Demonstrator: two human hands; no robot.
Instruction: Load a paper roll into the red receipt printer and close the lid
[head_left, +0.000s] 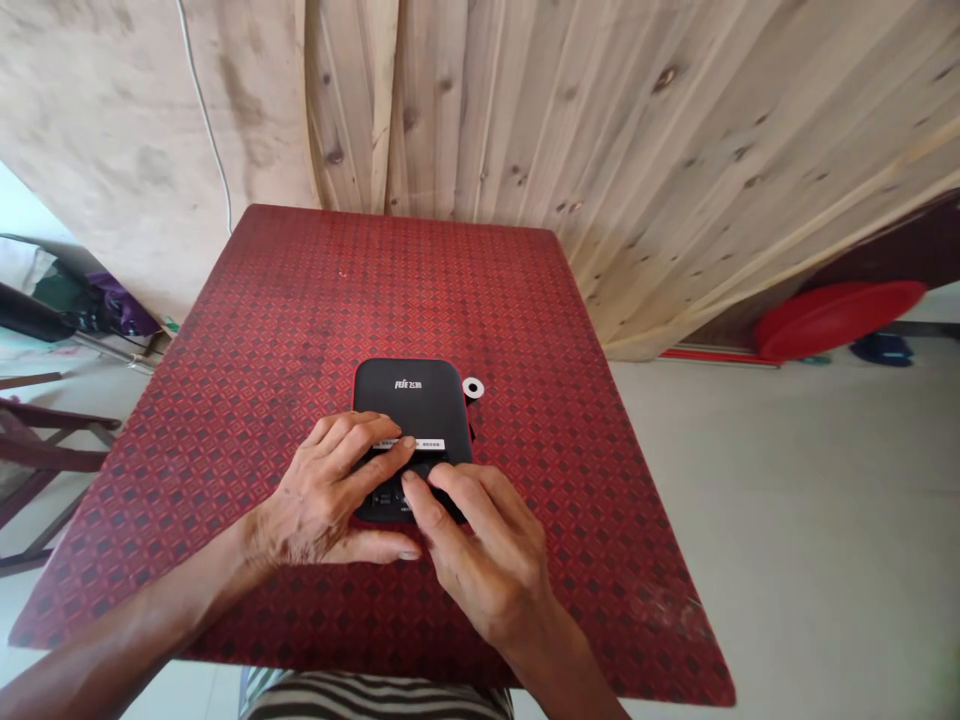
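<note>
A black rounded device (409, 400) with a white logo and a white label strip lies flat on the red patterned table (300, 300). My left hand (330, 495) rests on its near left part, fingers stretched across the label strip, thumb flat on the table. My right hand (480, 550) comes in from the near right, its fingertips pressing on the device's near end, where a darker recessed area shows. A small white ring (472, 387) lies on the table just right of the device.
A wooden plank wall (600, 130) stands behind the table, with a white cable (206, 120) running down it. A red round object (832, 315) leans at the right by the floor. A dark chair (37, 450) and bags stand at the left.
</note>
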